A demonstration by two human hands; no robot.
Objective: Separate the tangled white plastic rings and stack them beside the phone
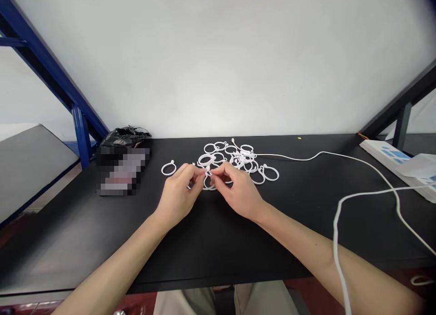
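Before the curtain-ring pile, wide black table to the front edge.
Left hand and right hand pinch one white curtain ring at the pile's near-left.

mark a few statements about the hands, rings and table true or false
1. The left hand and right hand meet at a small white piece. True.
2. All the rings sit stacked in a box. False: the white rings lie loosely scattered.
3. A black plastic bag lies left of the rings. True.
4. The tabletop is white. False: the tabletop is black.
5. A white cable passes in front of the right forearm. True.
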